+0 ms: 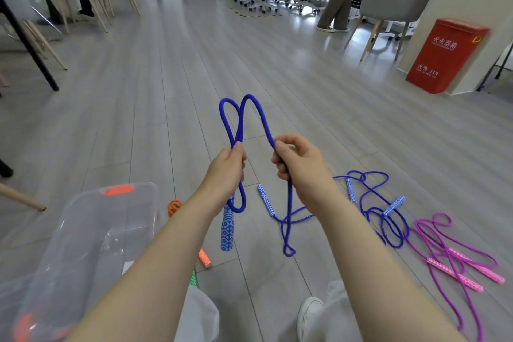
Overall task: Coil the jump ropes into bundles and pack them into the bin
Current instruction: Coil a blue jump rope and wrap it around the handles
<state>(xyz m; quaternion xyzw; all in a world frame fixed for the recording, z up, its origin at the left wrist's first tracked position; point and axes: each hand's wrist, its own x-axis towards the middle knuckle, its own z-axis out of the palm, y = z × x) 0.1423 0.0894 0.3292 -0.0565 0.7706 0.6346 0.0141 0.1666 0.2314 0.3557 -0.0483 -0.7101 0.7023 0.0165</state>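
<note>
Left hand (226, 168) pinches two loops of the blue braided jump rope (244, 119), right hand (298, 164) grips its next strand (rest trails to grey plank floor (166, 78)). Clear plastic bin (91, 233) sits nr left knee.

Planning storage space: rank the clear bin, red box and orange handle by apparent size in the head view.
1. Clear bin, though nearness to the camera inflates it.
2. Red box, farther off.
3. Orange handle, clearly smallest.

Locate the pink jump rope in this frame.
In the head view the pink jump rope lies loose on the floor at the far lower right, just right of the second blue jump rope.
</note>
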